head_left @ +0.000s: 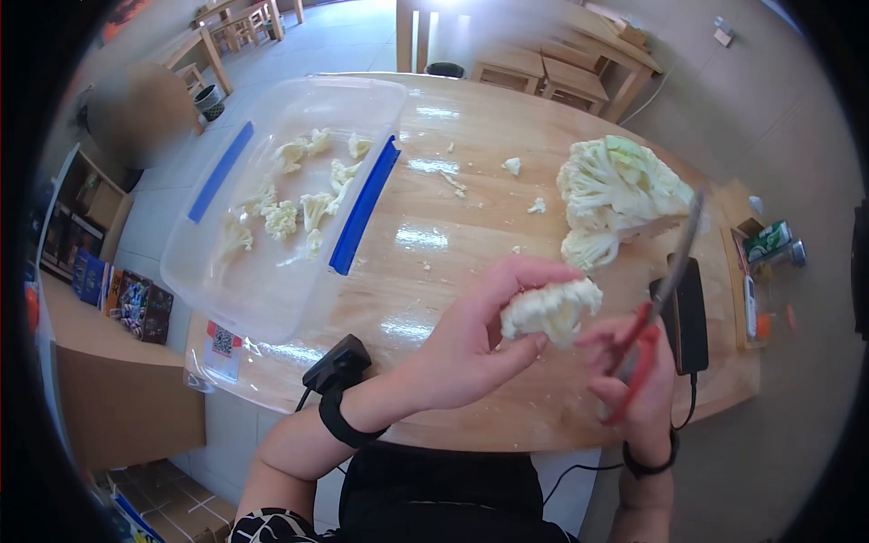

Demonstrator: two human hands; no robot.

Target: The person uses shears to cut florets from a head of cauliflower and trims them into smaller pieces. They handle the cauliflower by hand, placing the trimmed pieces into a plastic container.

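Observation:
My left hand (484,339) holds a cauliflower floret (552,308) between thumb and fingers above the table. Close to its right, my right hand (638,380) grips the red handles of a pair of scissors (674,267). The blades point up and away, somewhat blurred. Beyond the hands lies a large piece of cauliflower (620,185), with cut stems and pale green leaf showing. Several small florets lie spread inside a clear plastic box (281,317) with blue side clips, on the left of the table.
Small cauliflower crumbs (511,166) dot the wooden table (425,281). A black phone-like device (690,312) with a cable lies at the right, beside a tray with a green can (768,242). A black device (339,362) is by my left wrist. A blurred person (140,113) is at far left.

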